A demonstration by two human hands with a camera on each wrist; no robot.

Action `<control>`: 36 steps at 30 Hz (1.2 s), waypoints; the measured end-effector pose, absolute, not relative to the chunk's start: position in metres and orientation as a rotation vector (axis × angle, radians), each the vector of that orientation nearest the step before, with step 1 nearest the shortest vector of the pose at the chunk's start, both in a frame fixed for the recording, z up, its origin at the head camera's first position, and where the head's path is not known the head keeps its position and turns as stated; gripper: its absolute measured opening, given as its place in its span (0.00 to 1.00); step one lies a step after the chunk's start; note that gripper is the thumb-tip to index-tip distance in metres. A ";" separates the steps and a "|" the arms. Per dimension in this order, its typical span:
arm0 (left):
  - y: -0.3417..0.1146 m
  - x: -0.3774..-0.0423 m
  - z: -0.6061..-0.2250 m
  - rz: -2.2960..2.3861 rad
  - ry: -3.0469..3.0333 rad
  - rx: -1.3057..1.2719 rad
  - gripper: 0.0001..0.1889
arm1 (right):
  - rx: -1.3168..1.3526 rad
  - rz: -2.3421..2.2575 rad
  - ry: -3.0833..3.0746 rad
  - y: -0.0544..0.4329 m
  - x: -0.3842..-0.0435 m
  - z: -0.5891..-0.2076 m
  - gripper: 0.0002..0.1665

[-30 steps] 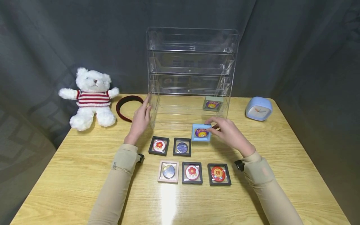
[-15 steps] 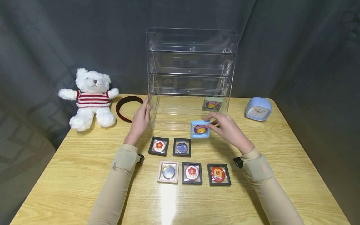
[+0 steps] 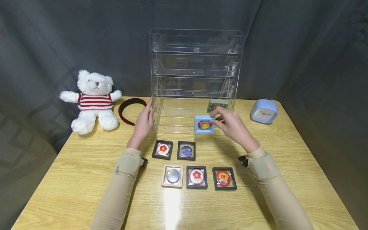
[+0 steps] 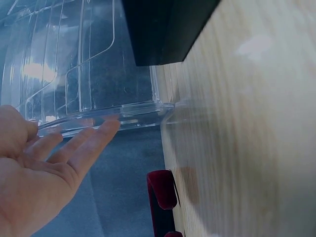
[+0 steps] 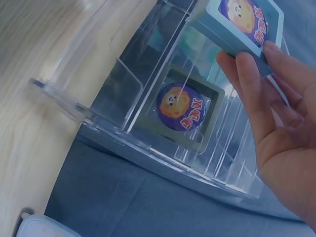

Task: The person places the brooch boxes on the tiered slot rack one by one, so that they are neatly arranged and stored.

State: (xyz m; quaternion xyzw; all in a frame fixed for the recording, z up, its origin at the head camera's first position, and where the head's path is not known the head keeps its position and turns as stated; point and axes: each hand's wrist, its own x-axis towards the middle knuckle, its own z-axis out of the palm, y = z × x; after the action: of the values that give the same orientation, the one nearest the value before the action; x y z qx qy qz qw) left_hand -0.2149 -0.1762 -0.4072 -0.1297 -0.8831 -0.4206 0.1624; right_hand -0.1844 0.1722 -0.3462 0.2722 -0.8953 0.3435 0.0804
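Note:
My right hand (image 3: 231,126) pinches the right edge of a light blue display frame (image 3: 204,131) between thumb and fingers. Inside it is a purple round badge with a yellow animal face. The frame is upright, in front of the lowest level of a clear acrylic rack (image 3: 196,75). A grey-green frame (image 5: 210,121) with a similar badge stands at the right of that level, partly behind my right hand in the head view. With fingers fairly straight, my left hand (image 3: 142,123) rests against the rack's left side; in the left wrist view its fingertips (image 4: 109,126) touch the clear panel.
Nearer me lie black frames with a flower badge (image 3: 162,149), a blue badge (image 3: 186,151), another flower badge (image 3: 196,176) and a red badge (image 3: 223,178), plus a pink frame (image 3: 172,185). A teddy bear (image 3: 95,99) and dark red headband (image 3: 122,110) are left, a blue clock (image 3: 264,111) right.
My right hand has moved the light blue frame away from me, up to the rack's front, and now partly covers the grey-green frame. The left hand keeps its place.

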 end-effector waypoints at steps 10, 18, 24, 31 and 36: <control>-0.176 -0.216 -0.408 -1.210 -2.514 -0.373 0.29 | 0.829 1.014 -2.576 0.165 -0.196 -0.337 0.07; -0.176 -0.216 -0.409 -1.212 -2.498 -0.380 0.30 | 0.801 0.967 -2.507 0.158 -0.206 -0.332 0.07; -0.177 -0.216 -0.410 -1.207 -2.507 -0.365 0.30 | 0.785 0.992 -2.454 0.149 -0.216 -0.325 0.09; -0.177 -0.215 -0.408 -1.204 -2.522 -0.354 0.30 | 0.742 1.004 -2.439 0.143 -0.227 -0.328 0.09; -0.177 -0.214 -0.408 -1.213 -2.520 -0.357 0.30 | 0.703 1.004 -2.438 0.142 -0.231 -0.334 0.07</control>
State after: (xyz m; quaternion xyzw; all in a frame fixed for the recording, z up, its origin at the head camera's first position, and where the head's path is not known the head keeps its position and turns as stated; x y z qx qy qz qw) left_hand -0.2144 -0.1770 -0.4077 -0.1249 -0.8823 -0.4246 0.1602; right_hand -0.2310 0.1423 -0.3336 0.2522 -0.8744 0.3602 0.2051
